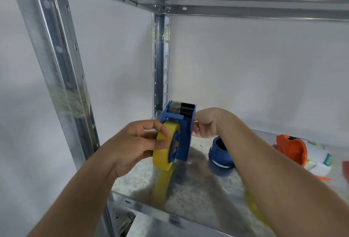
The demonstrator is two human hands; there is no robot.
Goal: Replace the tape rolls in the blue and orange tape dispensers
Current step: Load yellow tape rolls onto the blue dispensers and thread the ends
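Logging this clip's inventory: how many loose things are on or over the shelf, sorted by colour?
Blue: 2, the blue tape dispenser held by both hands, and a blue round part on the shelf.
Yellow: 1, the yellow tape roll.
Orange: 1, the orange tape dispenser.
Total: 4

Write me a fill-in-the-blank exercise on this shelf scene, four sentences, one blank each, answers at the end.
1. The left hand grips a roll of tape whose colour is ____.
2. The right hand holds the plastic tape dispenser whose colour is ____.
3. The round blue plastic cap rests on the galvanised metal ____.
4. The orange plastic tape dispenser lies to the ____ of the right forearm.

Missing words: yellow; blue; shelf; right
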